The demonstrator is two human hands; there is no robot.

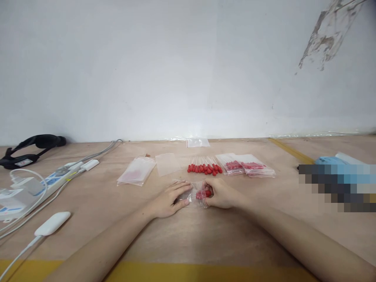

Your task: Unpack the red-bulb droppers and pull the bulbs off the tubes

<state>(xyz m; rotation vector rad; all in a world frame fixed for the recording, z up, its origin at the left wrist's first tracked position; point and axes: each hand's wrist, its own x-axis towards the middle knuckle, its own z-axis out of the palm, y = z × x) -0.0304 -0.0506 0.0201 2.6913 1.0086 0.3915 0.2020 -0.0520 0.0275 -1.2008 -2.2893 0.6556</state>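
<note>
Both hands are set on one small clear bag [196,194] lying flat on the desk [188,235], directly in front of the person. The bag's long axis runs left to right, between the two hands. Its left, empty end is pressed down under the flattened, nearly straight fingers [182,187] of the left hand [169,200]. Its right end, where the red-tipped pieces [202,193] are gathered, is pinched in the curled fingers of the right hand [220,194]. Neither hand is nearer; both are touching it. Just beyond, a loose row of red-tipped sticks [204,167] is laid out, with filled bags [248,165] to its right and empty bags [136,171] to its left.
</note>
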